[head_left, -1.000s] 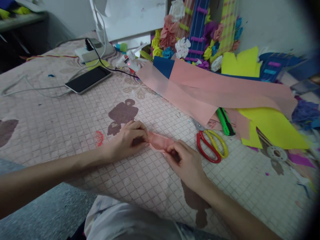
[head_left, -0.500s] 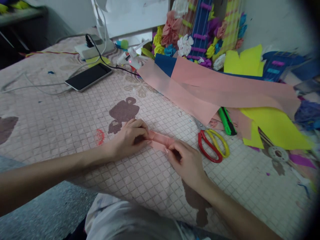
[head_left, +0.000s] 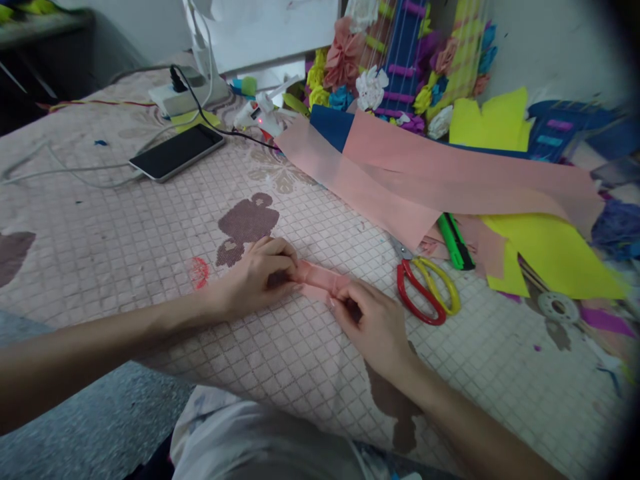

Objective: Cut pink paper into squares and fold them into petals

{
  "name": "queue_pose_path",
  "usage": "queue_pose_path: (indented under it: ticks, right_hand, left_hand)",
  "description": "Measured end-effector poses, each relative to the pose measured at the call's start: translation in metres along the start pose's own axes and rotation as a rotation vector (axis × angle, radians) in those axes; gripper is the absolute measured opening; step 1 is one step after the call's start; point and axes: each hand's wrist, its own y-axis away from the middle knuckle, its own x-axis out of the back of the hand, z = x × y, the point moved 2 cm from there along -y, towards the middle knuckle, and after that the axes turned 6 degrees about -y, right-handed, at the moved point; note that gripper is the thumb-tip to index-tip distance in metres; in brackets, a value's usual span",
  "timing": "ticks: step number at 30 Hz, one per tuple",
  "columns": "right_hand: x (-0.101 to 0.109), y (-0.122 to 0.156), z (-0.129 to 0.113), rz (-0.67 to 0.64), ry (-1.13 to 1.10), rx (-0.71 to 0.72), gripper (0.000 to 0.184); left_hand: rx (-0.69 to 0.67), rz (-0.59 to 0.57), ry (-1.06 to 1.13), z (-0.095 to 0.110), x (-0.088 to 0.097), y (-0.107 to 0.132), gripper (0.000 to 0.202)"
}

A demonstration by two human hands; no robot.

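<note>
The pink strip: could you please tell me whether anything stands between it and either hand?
Nothing visible does: the left hand holds one end of the strip, the right hand the other. The scissors lie apart, right of the hands.

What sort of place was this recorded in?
Likely an indoor craft workspace, home or workshop unclear: scissors and a green cutter lie near large pink sheets, and the left hand and right hand hold a small pink strip.
</note>
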Motion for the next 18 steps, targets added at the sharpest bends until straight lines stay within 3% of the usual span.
queue_pose_path:
  ticks: [18]
  right_hand:
    - [-0.0016,0.0001,-0.0024,0.050,0.028,0.012,0.011]
  left_hand:
    - [0.050,0.041,-0.059,-0.0008,-0.0069,-0.0013,0.014]
